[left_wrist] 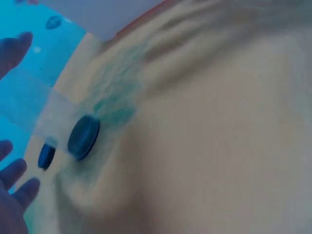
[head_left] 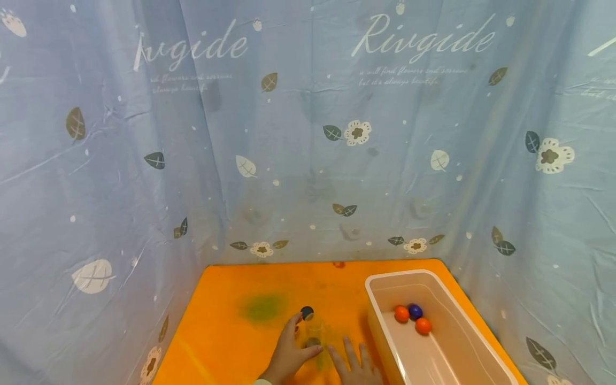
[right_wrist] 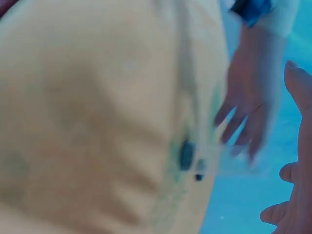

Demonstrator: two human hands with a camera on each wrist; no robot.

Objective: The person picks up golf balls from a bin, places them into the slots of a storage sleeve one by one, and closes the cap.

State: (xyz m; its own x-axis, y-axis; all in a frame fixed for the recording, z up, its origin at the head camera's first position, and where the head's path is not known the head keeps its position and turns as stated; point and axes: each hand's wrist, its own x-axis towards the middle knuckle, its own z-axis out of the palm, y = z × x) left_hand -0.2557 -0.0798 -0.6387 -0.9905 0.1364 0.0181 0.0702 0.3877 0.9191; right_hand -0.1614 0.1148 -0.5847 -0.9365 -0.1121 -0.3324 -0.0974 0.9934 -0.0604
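Observation:
A clear cylindrical container with a dark round end stands over the orange tabletop. My left hand is at its side, thumb and fingers spread wide around it with a gap showing in the left wrist view. Just beyond the fingertips in the head view lies a dark round disc, like a cap. To the right of the container, my right hand is spread with straight fingers and holds nothing. The right wrist view catches part of that hand at its right edge.
A pale plastic bin occupies the table's right side, close by my right hand. Inside it are two orange balls and a dark blue ball. The orange table has a green stain. Blue patterned curtains enclose its back and sides.

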